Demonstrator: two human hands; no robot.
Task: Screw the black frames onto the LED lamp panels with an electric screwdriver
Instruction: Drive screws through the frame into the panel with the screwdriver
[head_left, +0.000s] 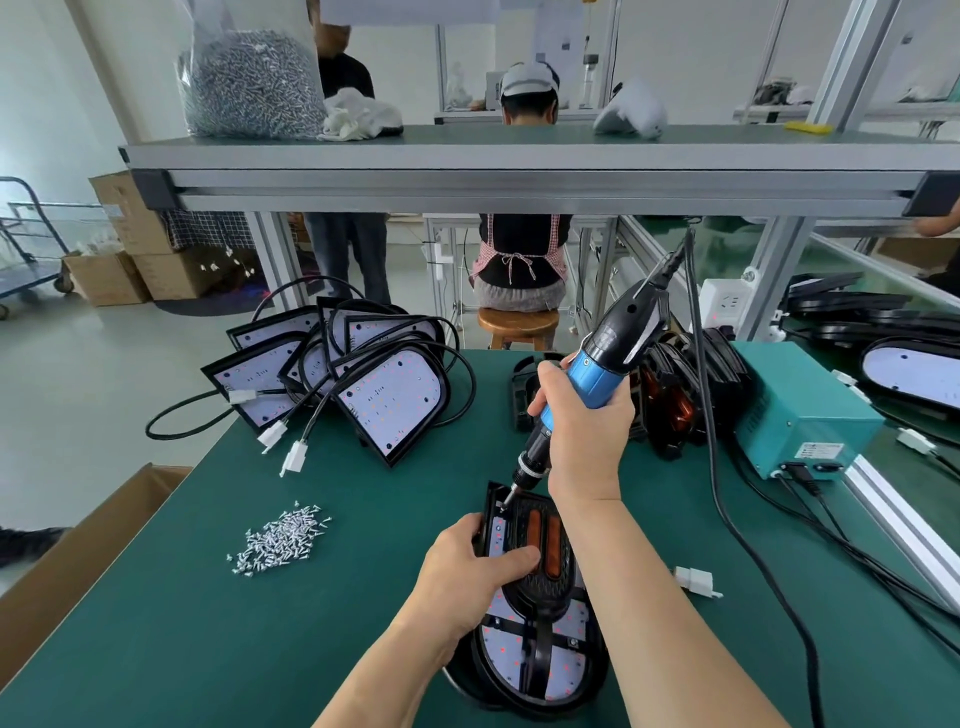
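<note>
An LED lamp panel (524, 660) lies on the green table in front of me with a black frame (543, 592) carrying two orange reflectors on top of it. My left hand (467, 566) grips the frame's left edge, thumb across its top. My right hand (587, 431) holds the blue and black electric screwdriver (597, 364) tilted, its bit touching the frame's far left corner. A heap of small silver screws (280, 535) lies to the left.
A stack of LED panels with cables and white plugs (358, 374) sits at the far left. More black frames (685, 389) and a teal power box (800, 410) stand to the right, with cords trailing. A shelf overhead holds a bag of screws (249, 78). A cardboard box (78, 561) sits beside the table.
</note>
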